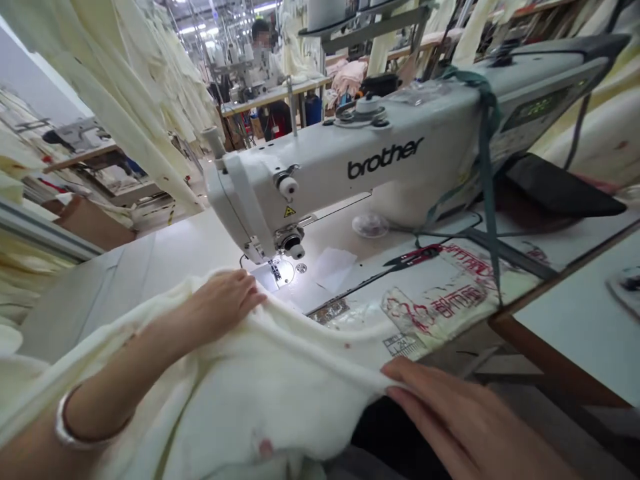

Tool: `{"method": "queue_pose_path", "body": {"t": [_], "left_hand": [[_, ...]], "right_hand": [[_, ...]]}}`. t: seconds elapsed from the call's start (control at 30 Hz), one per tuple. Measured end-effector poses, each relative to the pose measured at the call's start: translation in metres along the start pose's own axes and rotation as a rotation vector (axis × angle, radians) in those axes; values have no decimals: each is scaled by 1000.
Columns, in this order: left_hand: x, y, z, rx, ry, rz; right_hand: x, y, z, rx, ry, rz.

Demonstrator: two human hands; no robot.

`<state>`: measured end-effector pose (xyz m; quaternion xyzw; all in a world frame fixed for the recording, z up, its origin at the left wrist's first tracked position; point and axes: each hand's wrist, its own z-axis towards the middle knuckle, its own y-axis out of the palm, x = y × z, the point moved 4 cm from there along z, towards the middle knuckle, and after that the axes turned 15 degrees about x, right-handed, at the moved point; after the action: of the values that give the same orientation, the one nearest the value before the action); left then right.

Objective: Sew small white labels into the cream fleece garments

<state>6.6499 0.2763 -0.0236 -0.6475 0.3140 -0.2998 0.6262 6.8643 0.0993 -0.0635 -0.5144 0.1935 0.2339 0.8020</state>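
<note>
Cream fabric [280, 373] with a few small reddish marks spreads over the table's front edge and toward my lap. Just in front of the sewing machine's needle area [276, 270], my left hand [225, 300] grips the fabric near its upper edge, fingers bent. At the lower right, my right hand [445, 407] pinches the fabric's edge between thumb and fingers. A taut fold runs from one hand to the other. The white sewing machine [320, 173] has its work light on, and no fabric lies under the presser foot.
Thread snips [413, 258], a small metal bobbin [301, 268], a white paper piece [335, 267] and a clear round plastic item [370, 225] lie on the machine table. A green strip [487, 167] hangs over the machine. Cream garments [115, 80] hang at left; a person [265, 53] sits farther back.
</note>
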Motion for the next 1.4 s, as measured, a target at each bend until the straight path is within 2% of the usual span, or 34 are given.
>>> {"method": "queue_pose_path", "body": {"t": [0.07,0.13,0.2,0.3,0.37,0.43,0.5,0.6,0.67,0.77,0.9,0.97,1.13,1.4], "left_hand": [[4,5,5,25,-81,79],[24,2,5,67,-143,95],[57,-1,5,126,-177,8],[108,5,11,199,-186,-253],[127,15,19,214,-217,-332],[133,26,26,213,-227,-358],[129,33,29,201,-208,-396],[115,33,25,179,-142,-486],[100,28,20,125,-150,-560],[76,19,13,-1,-249,-712],[56,11,9,-166,-316,-848],[53,10,10,-204,-308,-862],[56,9,14,-159,-320,-835],[60,10,15,-32,-420,-871]], "right_hand": [[7,-7,12,23,-12,10],[15,-7,25,-12,12,21],[26,-1,37,-118,79,12],[39,7,49,-280,170,7],[43,8,54,-335,186,44],[44,6,56,-351,175,84],[42,4,60,-323,125,136],[32,4,71,-303,33,267],[24,10,83,-395,38,311],[13,22,104,-594,53,304],[1,33,135,-718,-41,308],[-2,35,147,-781,-67,295],[-7,31,159,-894,-65,251],[-6,20,158,-836,-102,228]]}}
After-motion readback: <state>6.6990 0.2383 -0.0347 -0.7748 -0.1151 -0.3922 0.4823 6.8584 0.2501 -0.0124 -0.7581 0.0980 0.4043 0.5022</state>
